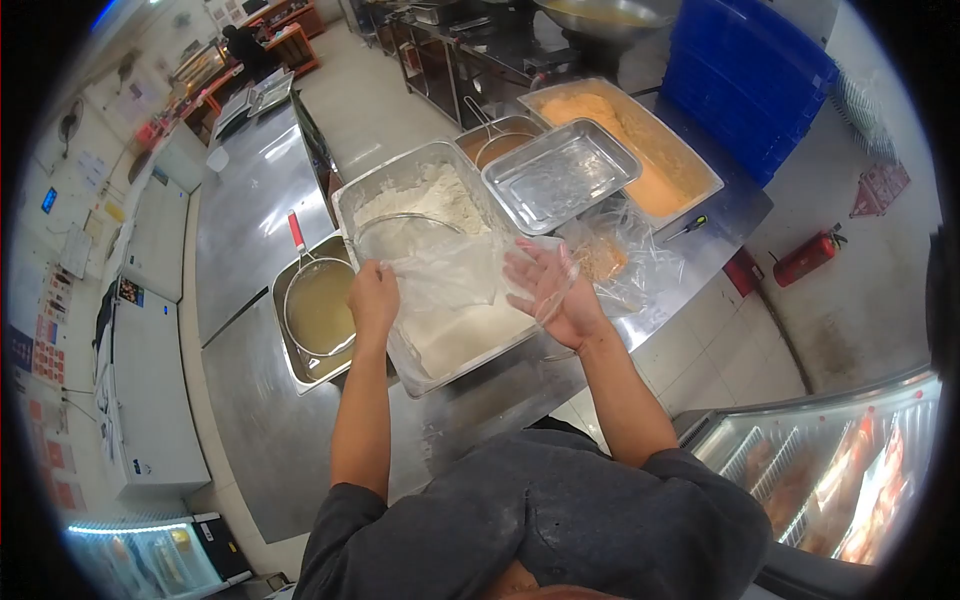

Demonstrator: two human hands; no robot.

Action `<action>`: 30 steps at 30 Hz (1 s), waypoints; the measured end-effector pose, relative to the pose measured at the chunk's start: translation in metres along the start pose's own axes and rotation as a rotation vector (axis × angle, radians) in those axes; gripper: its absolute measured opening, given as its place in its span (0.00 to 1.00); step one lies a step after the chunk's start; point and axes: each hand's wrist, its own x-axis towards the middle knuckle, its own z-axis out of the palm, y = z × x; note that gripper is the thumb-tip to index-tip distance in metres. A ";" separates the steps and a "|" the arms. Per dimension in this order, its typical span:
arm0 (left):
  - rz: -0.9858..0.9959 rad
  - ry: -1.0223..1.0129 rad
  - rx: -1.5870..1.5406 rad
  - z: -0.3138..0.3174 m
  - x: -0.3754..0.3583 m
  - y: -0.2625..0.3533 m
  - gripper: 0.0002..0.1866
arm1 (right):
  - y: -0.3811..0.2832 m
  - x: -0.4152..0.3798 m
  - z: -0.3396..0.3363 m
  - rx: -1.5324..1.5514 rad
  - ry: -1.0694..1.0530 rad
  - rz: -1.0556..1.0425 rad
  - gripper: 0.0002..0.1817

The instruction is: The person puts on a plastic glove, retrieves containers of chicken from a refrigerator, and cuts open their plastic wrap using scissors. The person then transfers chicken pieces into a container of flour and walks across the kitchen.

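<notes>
My left hand [374,297] is closed on the edge of a clear plastic bag [445,268], which stretches rightward over a deep metal pan [425,385] of white flour [460,335]. Palm up at the pan's right side, my right hand [560,295] has its fingers spread, with thin clear plastic over the fingers and palm. Behind the bag, the rim of a round sieve [400,217] shows in the flour. Left of my left hand, a red-handled strainer [296,232] rests in a smaller metal pan [290,365] of yellowish liquid.
A shallow metal tray [560,172] overlaps a pan of brown liquid [512,130]. Beyond it stands a long pan of orange powder [650,150]. Crumpled plastic bags [625,265] and a screwdriver-like tool [688,227] lie right. A blue crate [745,85] stands at the back; a lit display case [840,470] is near right.
</notes>
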 end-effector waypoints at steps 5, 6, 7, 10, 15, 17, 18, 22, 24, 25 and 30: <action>0.443 0.131 -0.025 0.006 -0.034 0.047 0.19 | 0.009 0.000 0.016 -0.143 -0.088 -0.124 0.38; 0.422 -0.066 -0.250 0.010 -0.057 0.067 0.21 | 0.013 0.005 0.021 -0.162 -0.040 -0.162 0.38; 0.514 -0.223 -0.343 0.013 -0.079 0.086 0.22 | 0.015 0.009 0.026 -0.184 0.003 -0.196 0.37; 0.410 -0.263 -0.501 0.034 -0.109 0.119 0.19 | 0.011 0.013 0.041 -0.167 0.085 0.005 0.36; 0.308 -0.248 -0.613 0.042 -0.085 0.115 0.07 | 0.019 0.055 0.021 -0.213 -0.001 -0.225 0.35; 0.333 -0.447 -0.633 0.041 -0.077 0.106 0.07 | 0.014 0.067 0.027 -0.194 0.012 -0.263 0.34; 0.389 -0.453 -0.625 0.038 -0.074 0.108 0.07 | 0.008 0.066 0.036 -0.147 0.108 -0.294 0.34; 0.560 -0.441 -0.488 0.027 -0.060 0.115 0.07 | -0.002 0.070 0.054 -0.104 0.092 -0.392 0.38; 0.600 -0.421 -0.463 0.027 -0.052 0.117 0.09 | -0.003 0.076 0.055 -0.104 0.016 -0.391 0.41; 0.640 -0.405 -0.432 0.027 -0.048 0.119 0.11 | -0.002 0.079 0.056 -0.178 -0.100 -0.401 0.42; 0.749 -0.398 -0.423 0.012 -0.029 0.117 0.16 | 0.000 0.101 0.060 -0.327 -0.155 -0.338 0.45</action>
